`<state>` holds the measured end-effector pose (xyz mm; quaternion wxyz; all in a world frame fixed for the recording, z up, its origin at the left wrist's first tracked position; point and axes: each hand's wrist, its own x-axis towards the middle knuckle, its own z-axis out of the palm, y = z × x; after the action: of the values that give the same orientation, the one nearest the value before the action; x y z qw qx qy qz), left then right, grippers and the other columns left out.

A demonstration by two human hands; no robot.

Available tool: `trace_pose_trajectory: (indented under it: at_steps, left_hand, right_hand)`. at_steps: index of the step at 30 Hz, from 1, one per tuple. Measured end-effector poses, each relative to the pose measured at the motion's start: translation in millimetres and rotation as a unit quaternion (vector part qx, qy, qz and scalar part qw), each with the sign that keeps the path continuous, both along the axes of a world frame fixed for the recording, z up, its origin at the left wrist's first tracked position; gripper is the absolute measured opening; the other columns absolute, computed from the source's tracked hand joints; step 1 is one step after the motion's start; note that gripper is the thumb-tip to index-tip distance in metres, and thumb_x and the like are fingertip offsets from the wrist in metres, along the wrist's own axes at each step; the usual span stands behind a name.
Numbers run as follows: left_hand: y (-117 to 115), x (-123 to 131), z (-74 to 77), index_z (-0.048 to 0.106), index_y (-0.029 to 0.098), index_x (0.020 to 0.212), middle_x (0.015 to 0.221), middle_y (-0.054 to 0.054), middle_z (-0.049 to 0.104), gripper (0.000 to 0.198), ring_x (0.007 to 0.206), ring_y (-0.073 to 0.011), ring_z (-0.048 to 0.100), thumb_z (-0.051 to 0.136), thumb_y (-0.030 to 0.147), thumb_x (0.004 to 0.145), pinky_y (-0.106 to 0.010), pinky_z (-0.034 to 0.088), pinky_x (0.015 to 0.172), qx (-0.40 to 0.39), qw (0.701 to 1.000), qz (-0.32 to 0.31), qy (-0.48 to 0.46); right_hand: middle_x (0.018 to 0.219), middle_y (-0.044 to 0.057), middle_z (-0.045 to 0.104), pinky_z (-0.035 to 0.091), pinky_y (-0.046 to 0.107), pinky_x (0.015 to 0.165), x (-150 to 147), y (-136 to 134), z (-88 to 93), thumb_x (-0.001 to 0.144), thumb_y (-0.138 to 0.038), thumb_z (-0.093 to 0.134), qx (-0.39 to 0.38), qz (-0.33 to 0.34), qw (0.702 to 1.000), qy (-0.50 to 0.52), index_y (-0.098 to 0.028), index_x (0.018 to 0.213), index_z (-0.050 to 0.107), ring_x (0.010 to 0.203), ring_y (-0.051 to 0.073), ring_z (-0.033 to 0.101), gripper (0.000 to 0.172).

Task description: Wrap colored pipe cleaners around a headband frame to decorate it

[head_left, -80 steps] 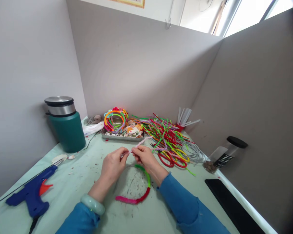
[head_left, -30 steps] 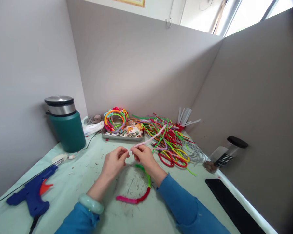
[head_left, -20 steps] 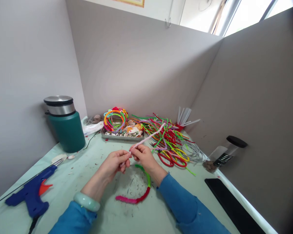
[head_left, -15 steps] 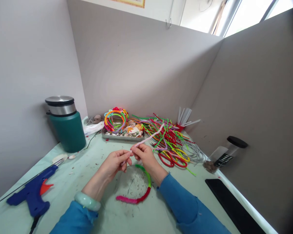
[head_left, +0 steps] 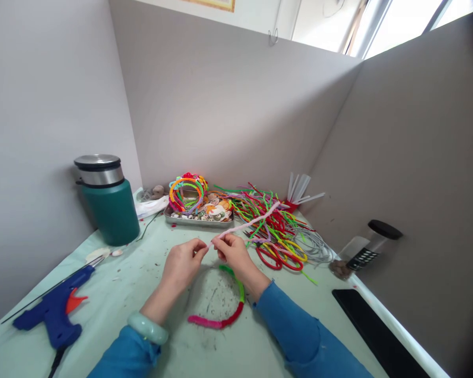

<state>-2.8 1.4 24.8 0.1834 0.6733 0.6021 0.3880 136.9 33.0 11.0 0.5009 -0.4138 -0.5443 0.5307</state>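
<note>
My left hand (head_left: 183, 264) and my right hand (head_left: 233, 254) meet above the pale green table (head_left: 122, 294), both pinching one end of a light pink pipe cleaner (head_left: 249, 223). The pipe cleaner runs up and to the right over the pile of coloured pipe cleaners (head_left: 271, 220). Below my hands lies a curved headband (head_left: 224, 304) wrapped in green, red and pink fuzz. Both arms wear blue sleeves, and a pale green bangle (head_left: 147, 328) sits on my left wrist.
A blue glue gun (head_left: 53, 315) lies at the left front. A green flask (head_left: 108, 202) stands at the left wall. A metal tray (head_left: 197, 216) holds shells and coloured headbands. Red scissors (head_left: 278, 257), grey wire (head_left: 315, 244), a jar (head_left: 362, 247) and a black slab (head_left: 374, 333) sit right.
The pink pipe cleaner's free end has straightened and stretched farther up-right. My left hand dipped its fingers, then rose back to pinch the end again. My right hand stayed in place.
</note>
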Motion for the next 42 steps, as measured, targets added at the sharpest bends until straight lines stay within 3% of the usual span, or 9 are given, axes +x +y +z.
trace_pose_trajectory:
  at_steps: [3, 5, 8, 10, 16, 21, 34, 38, 42]
  left_hand:
    - [-1.5, 0.9, 3.4, 0.062, 0.020, 0.066, 0.059, -0.001, 0.063, 0.020, 0.051, -0.0119, 0.052, 0.050, 0.034, 0.074, -0.023, 0.035, 0.056, -0.030, 0.999, -0.008, -0.017]
    - [-1.6, 0.6, 4.8, 0.059, 0.018, 0.063, 0.055, 0.000, 0.060, 0.022, 0.042, -0.0093, 0.046, 0.052, 0.037, 0.072, -0.022, 0.034, 0.049, -0.115, 0.984, -0.056, -0.127]
    - [-0.8, -0.3, 4.9, 0.055, 0.015, 0.066, 0.055, 0.002, 0.057, 0.027, 0.035, -0.0054, 0.039, 0.058, 0.041, 0.067, -0.021, 0.033, 0.042, -0.233, 0.904, -0.150, -0.325]
    - [0.0, -0.6, 4.7, 0.055, 0.014, 0.071, 0.058, 0.002, 0.056, 0.029, 0.036, -0.0045, 0.040, 0.060, 0.042, 0.066, -0.020, 0.034, 0.041, -0.245, 0.879, -0.164, -0.374]
    - [3.4, -1.5, 3.7, 0.056, 0.014, 0.090, 0.075, -0.004, 0.064, 0.038, 0.041, -0.0083, 0.048, 0.051, 0.047, 0.072, -0.022, 0.037, 0.042, -0.151, 0.947, -0.085, -0.269]
    - [4.6, -3.3, -1.2, 0.062, 0.019, 0.072, 0.064, 0.000, 0.064, 0.023, 0.048, -0.0108, 0.050, 0.053, 0.040, 0.071, -0.022, 0.037, 0.051, -0.053, 0.995, -0.028, -0.074]
    - [-10.4, 4.0, -3.5, 0.061, 0.023, 0.082, 0.085, -0.005, 0.064, 0.026, 0.073, -0.0175, 0.056, 0.036, 0.031, 0.086, -0.026, 0.027, 0.057, 0.121, 0.962, 0.017, 0.246]
    - [-9.7, 6.5, -0.9, 0.060, 0.021, 0.078, 0.081, -0.006, 0.062, 0.025, 0.066, -0.0163, 0.053, 0.037, 0.029, 0.084, -0.026, 0.025, 0.054, 0.092, 0.974, 0.035, 0.202]
    - [-5.4, 3.0, 5.3, 0.054, 0.017, 0.062, 0.059, -0.001, 0.053, 0.022, 0.049, -0.0100, 0.043, 0.046, 0.032, 0.077, -0.023, 0.026, 0.049, -0.088, 0.991, -0.052, -0.088]
  right_hand:
    - [0.047, -0.005, 0.046, 0.026, 0.020, 0.040, 0.3, 0.4, -0.1, 0.068, -0.033, 0.061, 0.003, 0.001, 1.000, 0.011, -0.015, 0.064, 0.055, 0.041, 0.006, 0.036, 0.020]
    - [0.050, -0.005, 0.046, 0.025, 0.019, 0.040, 0.7, -0.1, 0.8, 0.067, -0.033, 0.062, 0.000, 0.020, 0.999, 0.037, -0.015, 0.066, 0.055, 0.042, 0.006, 0.036, 0.020]
    - [0.053, -0.005, 0.046, 0.024, 0.019, 0.039, 1.7, -1.1, 3.1, 0.066, -0.035, 0.062, -0.021, 0.059, 0.994, 0.085, -0.015, 0.068, 0.053, 0.041, 0.005, 0.035, 0.022]
    - [0.053, -0.005, 0.045, 0.024, 0.018, 0.039, 2.7, -0.8, 4.2, 0.066, -0.034, 0.063, -0.025, 0.053, 0.993, 0.098, -0.015, 0.067, 0.052, 0.041, 0.004, 0.034, 0.022]
    - [0.050, -0.006, 0.044, 0.024, 0.018, 0.037, 5.2, 2.6, 5.0, 0.067, -0.033, 0.062, -0.020, -0.028, 0.994, 0.101, -0.015, 0.067, 0.051, 0.039, 0.005, 0.035, 0.021]
    - [0.048, -0.006, 0.046, 0.025, 0.018, 0.037, 2.1, -0.9, 4.6, 0.067, -0.038, 0.062, -0.040, 0.005, 0.996, 0.081, -0.016, 0.068, 0.052, 0.039, 0.006, 0.037, 0.025]
    - [0.048, -0.004, 0.046, 0.023, 0.020, 0.037, -5.4, -7.0, 2.7, 0.064, -0.034, 0.063, -0.075, 0.010, 0.996, 0.040, -0.015, 0.058, 0.051, 0.040, 0.006, 0.037, 0.023]
    - [0.046, -0.004, 0.045, 0.023, 0.020, 0.038, -6.2, -7.1, 1.9, 0.066, -0.034, 0.062, -0.050, 0.018, 0.998, 0.028, -0.015, 0.058, 0.053, 0.040, 0.006, 0.035, 0.023]
    - [0.047, -0.005, 0.043, 0.024, 0.020, 0.041, -2.6, -5.8, 3.1, 0.070, -0.034, 0.060, 0.025, 0.043, 0.999, 0.000, -0.014, 0.063, 0.056, 0.043, 0.006, 0.034, 0.022]
